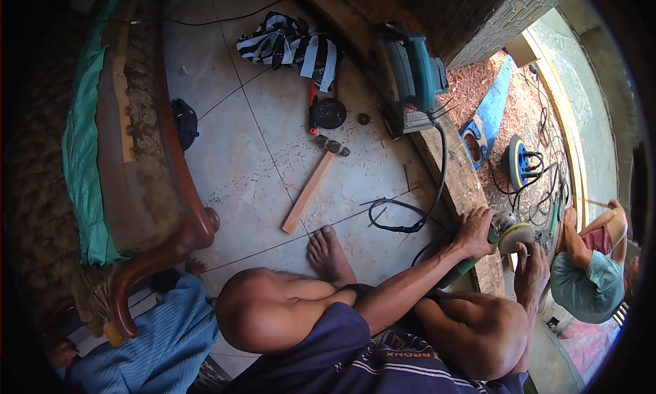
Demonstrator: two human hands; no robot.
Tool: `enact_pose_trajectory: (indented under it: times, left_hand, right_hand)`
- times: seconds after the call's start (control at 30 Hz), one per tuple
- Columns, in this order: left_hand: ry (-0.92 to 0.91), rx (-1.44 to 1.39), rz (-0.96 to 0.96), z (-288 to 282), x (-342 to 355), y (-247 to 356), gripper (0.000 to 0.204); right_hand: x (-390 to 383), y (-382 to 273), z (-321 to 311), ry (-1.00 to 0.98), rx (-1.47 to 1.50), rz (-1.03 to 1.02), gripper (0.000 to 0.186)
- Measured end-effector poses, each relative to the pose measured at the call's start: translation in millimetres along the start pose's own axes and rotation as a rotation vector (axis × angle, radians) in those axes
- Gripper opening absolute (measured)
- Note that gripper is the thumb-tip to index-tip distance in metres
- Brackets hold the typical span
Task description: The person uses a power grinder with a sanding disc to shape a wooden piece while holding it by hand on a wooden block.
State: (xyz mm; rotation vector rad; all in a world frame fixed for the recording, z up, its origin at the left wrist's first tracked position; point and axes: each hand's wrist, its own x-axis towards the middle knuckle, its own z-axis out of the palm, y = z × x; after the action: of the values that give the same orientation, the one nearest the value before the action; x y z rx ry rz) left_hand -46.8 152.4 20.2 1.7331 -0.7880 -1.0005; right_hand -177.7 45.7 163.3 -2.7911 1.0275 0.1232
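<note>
My left hand (476,231) is wrapped round the head end of a green angle grinder (458,274), whose body slants down towards my knees. A round, pale yellowish disc (516,238) is on the grinder's head, beside a wooden beam. At the lower rim of this disc, the fingers of my right hand (531,271) are closed on its edge; their tips are partly hidden. Just beyond my left hand, a black cord (441,182) loops over the beam and the floor.
A teal power planer (418,80) rests on the wooden beam (456,179). Right of it lie a handsaw (493,114), a cord reel (517,163) and shavings. A hammer (311,189) and striped cloth (290,47) lie on the tiles. Carved furniture (195,230) stands left. Other people sit right and left.
</note>
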Motion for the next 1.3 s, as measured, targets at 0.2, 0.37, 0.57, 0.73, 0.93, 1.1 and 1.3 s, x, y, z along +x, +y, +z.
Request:
enact_pose_trajectory:
  times: [0.2, 0.37, 0.57, 0.73, 0.93, 1.1, 1.3]
  left_hand:
    - [0.016, 0.001, 0.057, 4, 3, 3, 0.088]
    - [0.019, 0.053, 0.003, -4, 2, 1, 0.092]
    - [0.013, 0.057, 0.031, 7, 6, 0, 0.094]
    - [-0.019, 0.030, 0.006, 1, 4, 0, 0.092]
    - [0.009, 0.019, 0.002, 3, 5, -2, 0.090]
    - [0.002, 0.003, -0.023, 7, 6, -2, 0.090]
    - [0.060, -0.031, -0.007, 11, 6, -1, 0.080]
  right_hand:
    - [-10, -21, -10, 0.078, -0.043, 0.001, 0.031]
    - [3, -31, -10, 0.119, 0.065, -0.188, 0.052]
    - [1, -26, -15, 0.097, 0.119, -0.137, 0.052]
    - [5, -29, -17, -0.027, 0.093, 0.076, 0.046]
    - [10, -31, -19, 0.089, -0.011, -0.108, 0.051]
    - [15, -29, -18, -0.018, -0.008, 0.074, 0.059]
    - [17, -24, -12, -0.009, 0.000, -0.101, 0.075]
